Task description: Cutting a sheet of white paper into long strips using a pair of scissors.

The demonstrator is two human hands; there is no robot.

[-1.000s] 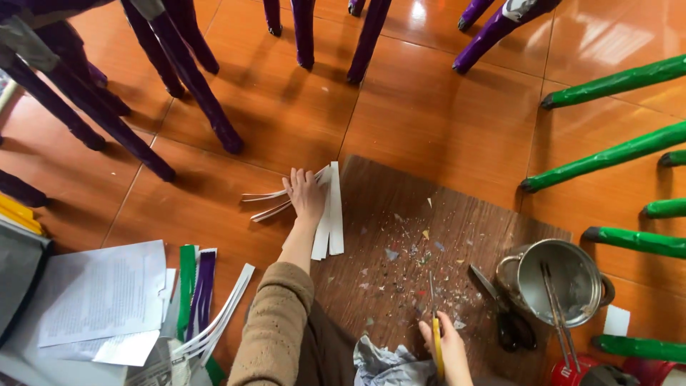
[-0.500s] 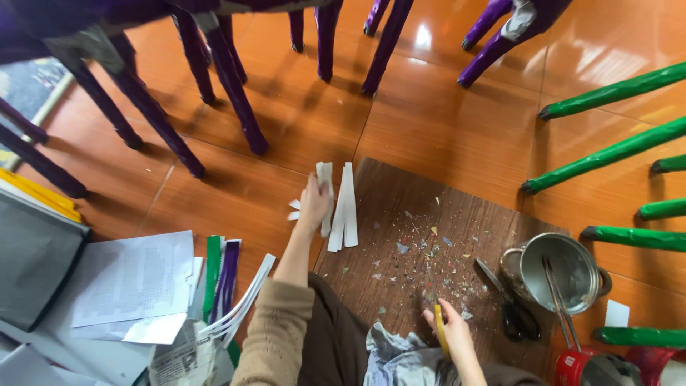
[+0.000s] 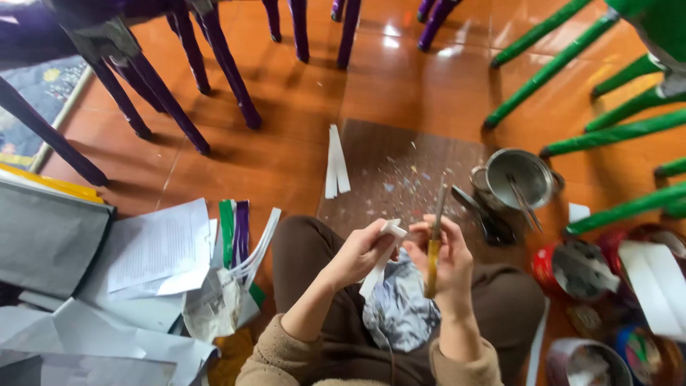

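Note:
My left hand (image 3: 357,251) holds a white paper strip (image 3: 379,257) up over my lap, its end folded at the fingertips. My right hand (image 3: 441,259) grips a thin tool with a yellow handle (image 3: 433,250), its metal tip pointing up beside the strip. Both hands are close together, almost touching. Two more white strips (image 3: 336,163) lie on the floor at the edge of a brown mat (image 3: 407,171) speckled with paper scraps. A crumpled grey-white cloth (image 3: 400,304) rests on my lap.
A metal pot (image 3: 518,179) with sticks in it and black scissors (image 3: 482,214) sit right of the mat. Paint tins (image 3: 572,268) stand at the right. Paper sheets (image 3: 153,246) and coloured strips (image 3: 236,229) lie left. Purple chair legs (image 3: 164,93) and green chair legs (image 3: 572,86) surround.
My left hand left the strips on the floor and came back to my lap with one white strip. My right hand lifted the yellow-handled tool to meet it. The camera tilted down.

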